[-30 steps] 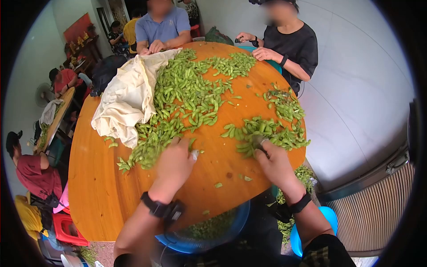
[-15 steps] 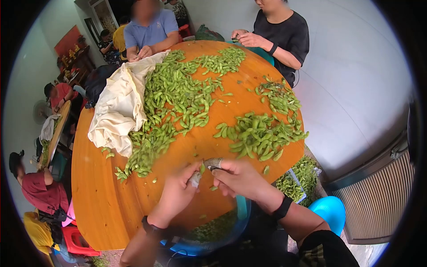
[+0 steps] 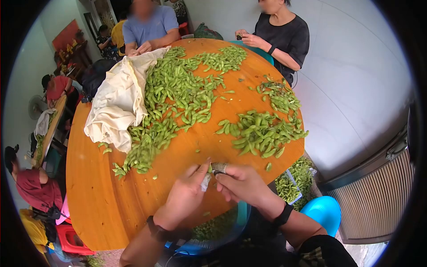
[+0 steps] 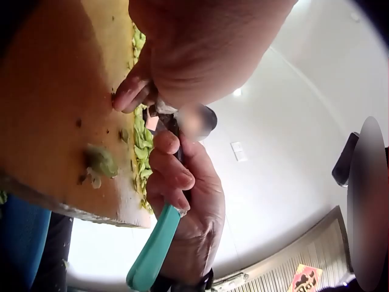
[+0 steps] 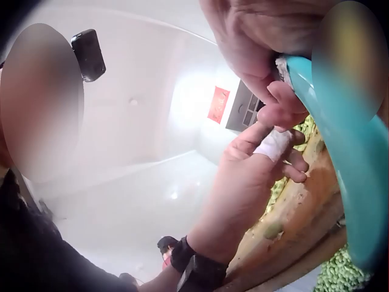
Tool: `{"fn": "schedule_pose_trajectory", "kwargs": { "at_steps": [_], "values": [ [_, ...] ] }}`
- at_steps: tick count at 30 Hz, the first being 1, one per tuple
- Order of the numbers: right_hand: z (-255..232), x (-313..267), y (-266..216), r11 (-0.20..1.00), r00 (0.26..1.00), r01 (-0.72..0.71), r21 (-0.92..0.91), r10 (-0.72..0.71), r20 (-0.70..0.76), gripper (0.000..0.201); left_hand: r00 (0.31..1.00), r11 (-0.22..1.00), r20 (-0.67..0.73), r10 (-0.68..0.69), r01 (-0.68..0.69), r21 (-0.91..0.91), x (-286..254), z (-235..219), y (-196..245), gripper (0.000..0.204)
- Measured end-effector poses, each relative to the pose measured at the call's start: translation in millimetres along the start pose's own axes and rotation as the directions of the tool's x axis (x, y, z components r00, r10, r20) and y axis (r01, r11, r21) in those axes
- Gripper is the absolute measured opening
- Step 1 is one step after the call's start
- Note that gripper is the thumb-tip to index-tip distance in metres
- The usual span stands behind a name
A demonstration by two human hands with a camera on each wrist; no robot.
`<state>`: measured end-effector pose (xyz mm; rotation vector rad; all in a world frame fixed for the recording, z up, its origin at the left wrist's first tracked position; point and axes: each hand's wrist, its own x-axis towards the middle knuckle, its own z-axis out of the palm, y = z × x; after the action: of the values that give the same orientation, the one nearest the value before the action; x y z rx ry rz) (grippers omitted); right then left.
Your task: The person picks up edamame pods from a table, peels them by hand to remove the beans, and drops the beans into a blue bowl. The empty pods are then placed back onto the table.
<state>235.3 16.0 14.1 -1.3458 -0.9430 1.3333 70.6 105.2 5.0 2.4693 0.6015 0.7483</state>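
My left hand (image 3: 184, 196), with white tape around a digit, pinches a small green soybean pod (image 3: 210, 169) above the near part of the wooden table (image 3: 187, 153). Right beside it, the fingertips meeting over the pod, my right hand (image 3: 247, 182) grips a tool with a long teal handle (image 4: 155, 249). The handle runs down out of the fist in the left wrist view and spans the right side of the right wrist view. A dark part lies between the fingers; the fingers hide most of the working end. A grey wrap (image 3: 219, 167) shows at the right fingertips.
A large pod heap (image 3: 178, 89) lies beside a cream cloth (image 3: 115, 102); a smaller pile (image 3: 260, 133) is at the right. Below the near edge stands a blue tub (image 3: 200, 248) with pods. Two people sit across the table. Pods and a blue basin (image 3: 322, 216) are on the floor.
Both hands have drawn back from the two pod piles and come together near the table's front edge. Over the last half second they have shifted slightly right, still holding the pod and tool.
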Motion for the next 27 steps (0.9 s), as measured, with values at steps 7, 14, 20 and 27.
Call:
{"fn": "schedule_pose_trajectory", "kwargs": {
  "at_steps": [7,14,20,27],
  "values": [
    [14,3,10,0.993,0.996,0.062,0.095,-0.057,-0.063,0.013,0.999,1.000,-0.021,-0.024,0.023,-0.005,-3,3,-2,0.053],
    [20,9,13,0.961,0.995,0.010,0.277,0.020,-0.103,0.013,0.995,0.971,-0.054,-0.085,0.071,-0.229,-4,10,-13,0.045],
    [7,15,8,0.887,0.986,-0.161,0.434,0.168,0.021,0.010,0.861,0.424,0.285,-0.422,0.465,-0.777,2,-7,-18,0.034],
    [-4,23,13,0.663,0.966,-0.250,0.706,0.117,0.232,0.015,0.867,0.154,0.276,-0.415,0.366,-0.918,4,-9,-11,0.025]
  ]
}}
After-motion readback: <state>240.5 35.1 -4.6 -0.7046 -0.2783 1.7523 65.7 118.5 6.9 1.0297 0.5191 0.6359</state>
